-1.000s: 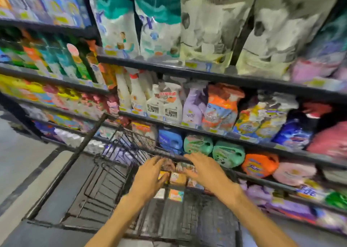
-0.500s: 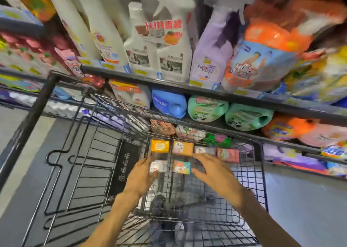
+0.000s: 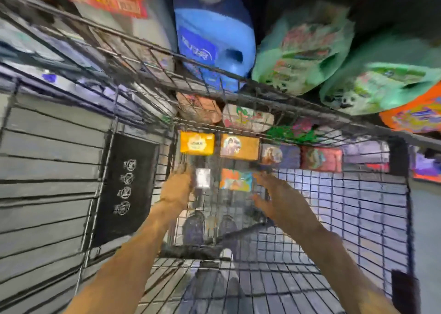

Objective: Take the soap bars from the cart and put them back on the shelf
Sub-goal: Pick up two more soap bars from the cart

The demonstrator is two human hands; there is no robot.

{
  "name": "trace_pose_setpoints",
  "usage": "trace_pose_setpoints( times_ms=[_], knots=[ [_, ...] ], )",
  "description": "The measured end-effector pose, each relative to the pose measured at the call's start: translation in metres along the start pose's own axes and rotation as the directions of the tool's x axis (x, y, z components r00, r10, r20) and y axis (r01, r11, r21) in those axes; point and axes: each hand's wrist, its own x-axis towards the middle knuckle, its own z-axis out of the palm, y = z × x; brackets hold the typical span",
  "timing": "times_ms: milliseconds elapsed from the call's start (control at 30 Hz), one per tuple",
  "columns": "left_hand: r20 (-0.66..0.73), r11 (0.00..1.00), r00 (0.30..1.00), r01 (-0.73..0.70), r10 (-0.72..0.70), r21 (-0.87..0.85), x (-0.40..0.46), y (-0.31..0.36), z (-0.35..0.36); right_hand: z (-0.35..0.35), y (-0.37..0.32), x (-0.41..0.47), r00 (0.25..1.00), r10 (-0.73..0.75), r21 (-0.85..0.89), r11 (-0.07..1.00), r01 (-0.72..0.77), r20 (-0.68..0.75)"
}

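Several boxed soap bars lie at the far end of the black wire cart [image 3: 358, 194]. A yellow bar [image 3: 197, 143], an orange bar [image 3: 239, 146], a purple bar [image 3: 281, 155] and a red bar [image 3: 321, 159] form the back row. In front of them lie a white bar [image 3: 202, 178] and an orange-and-teal bar [image 3: 236, 179]. My left hand [image 3: 177, 186] reaches in just left of the white bar, fingers by its edge. My right hand [image 3: 267, 194] hovers with spread fingers just right of the orange-and-teal bar. The frame is blurred.
Beyond the cart's far rim stands the shelf with a blue detergent jug [image 3: 212, 39], green pouches [image 3: 303, 49] and an orange jug [image 3: 415, 113]. A black placard [image 3: 126, 187] hangs on the cart's left side. Grey floor shows through the wire.
The view has dropped and closed in on the cart's inside. Both hands have gone deeper toward the two front soap bars, the left beside the white one, the right beside the orange-and-teal one.
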Motion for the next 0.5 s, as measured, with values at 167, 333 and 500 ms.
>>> trace_pose_setpoints(
  times_ms=[167, 333, 500],
  knots=[
    [-0.020, 1.000, 1.000, 0.022, -0.022, 0.013, 0.001, 0.003, -0.003, 0.005, -0.001, 0.001, 1.000, 0.005, 0.060, 0.998, -0.005, -0.003],
    [0.004, 0.995, 1.000, -0.004, 0.004, -0.095, -0.013, 0.002, -0.015, 0.013, 0.001, 0.010, 1.000, 0.008, 0.023, 1.000, -0.008, -0.008],
    [-0.023, 0.987, 0.997, -0.076, 0.073, -0.142, -0.037, -0.007, -0.025, 0.034, 0.003, 0.037, 0.998, 0.061, 0.103, 0.993, -0.058, -0.029]
  ],
)
